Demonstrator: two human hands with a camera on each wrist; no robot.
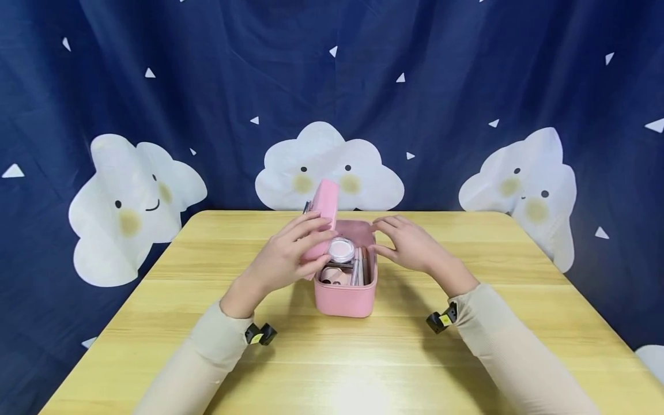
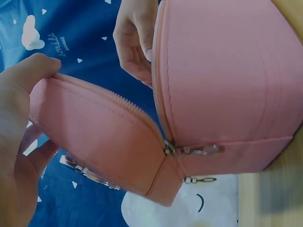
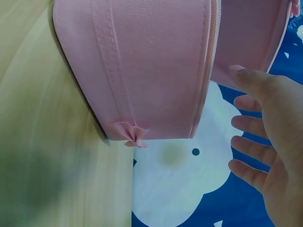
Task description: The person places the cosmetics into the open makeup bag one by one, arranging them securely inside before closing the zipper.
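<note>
A pink zippered cosmetic case (image 1: 344,302) stands upright on the table with its lid (image 1: 326,199) swung up to the left. My left hand (image 1: 282,253) grips the lid by its edge, thumb on one side and fingers on the other in the left wrist view. Inside the case lie a round clear-lidded compact (image 1: 342,250), several slim pen-like tubes (image 1: 361,268) and a light pink item (image 1: 336,276) near the front. My right hand (image 1: 410,245) hovers by the right rim, fingers spread and loosely bent, holding nothing. Metal zipper pulls (image 2: 201,150) hang at the opening.
The wooden table (image 1: 233,357) reaches back to a dark blue curtain (image 1: 332,69) printed with white clouds and triangles. A small pink bow (image 3: 131,133) is fixed to the case's side. Black wrist cameras (image 1: 260,334) are strapped to both sleeves.
</note>
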